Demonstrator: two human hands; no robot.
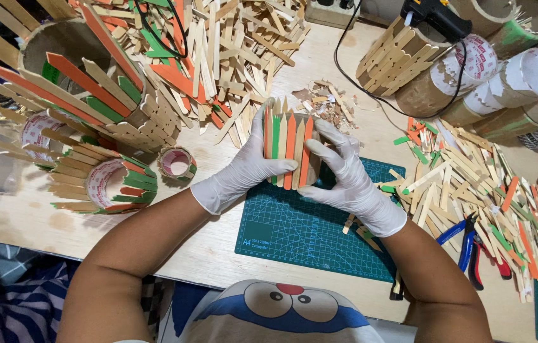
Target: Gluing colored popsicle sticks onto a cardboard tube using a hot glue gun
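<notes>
Both gloved hands, left hand and right hand, pinch the stick-covered tube, so I'd press each stick flat and even.

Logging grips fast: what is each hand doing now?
Left hand: closed on the stick-covered tube.
Right hand: closed on the same tube.

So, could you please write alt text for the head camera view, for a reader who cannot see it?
Two white-gloved hands, left hand and right hand, hold a small tube clad in pointed wooden sticks, some orange and green, above a green cutting mat. Heaps of loose sticks, cardboard tubes and pliers lie around on the wooden table.
</notes>
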